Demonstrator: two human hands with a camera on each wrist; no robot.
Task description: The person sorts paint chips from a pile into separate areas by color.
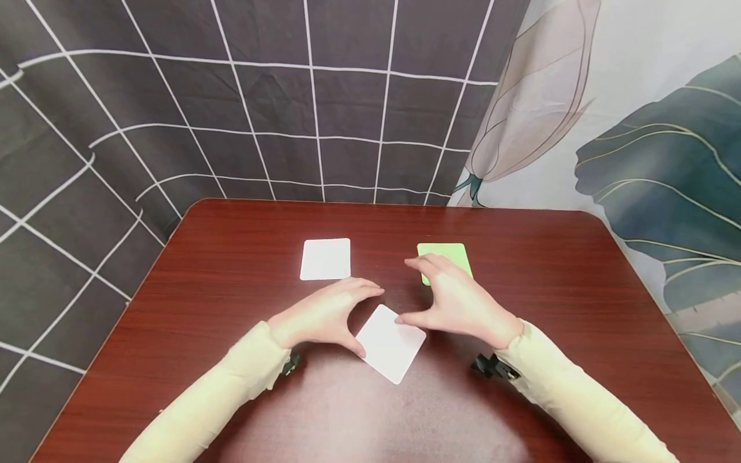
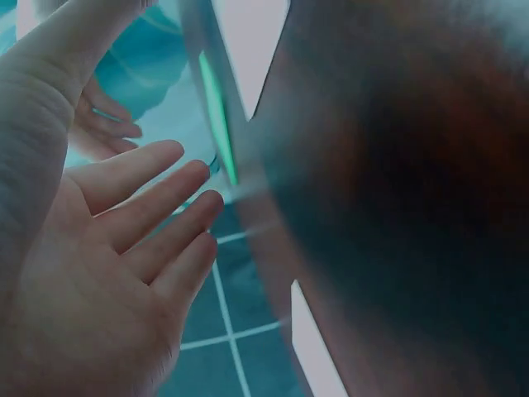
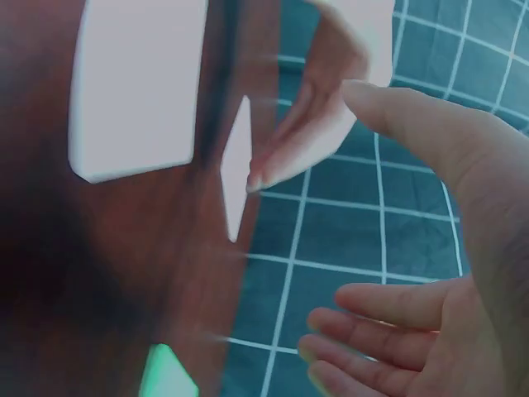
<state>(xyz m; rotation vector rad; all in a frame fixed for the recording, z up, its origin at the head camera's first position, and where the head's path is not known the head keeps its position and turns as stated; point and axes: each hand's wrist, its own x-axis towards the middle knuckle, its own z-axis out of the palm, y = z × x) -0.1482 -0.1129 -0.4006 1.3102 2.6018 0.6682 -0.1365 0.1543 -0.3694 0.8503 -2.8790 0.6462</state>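
A white square card (image 1: 390, 347) lies turned cornerwise on the table between the two hands. Over its left side is my left hand (image 1: 327, 315), fingers fairly straight and thumb spread away from them. My right hand (image 1: 457, 299) is at the upper right, its thumb overlapping the card's edge in the head view. Both wrist views show the palms with nothing held, apparently raised off the tabletop. Behind the right hand, partly covered by it, is a green square card (image 1: 454, 254). Another white card (image 1: 325, 259) lies farther back, beyond the left hand.
The reddish-brown wooden table (image 1: 231, 257) has rounded far corners. A dark curtain with a white grid (image 1: 347, 103) hangs behind it, and a leaf-patterned cloth (image 1: 637, 161) hangs at the right. Glare brightens the near tabletop.
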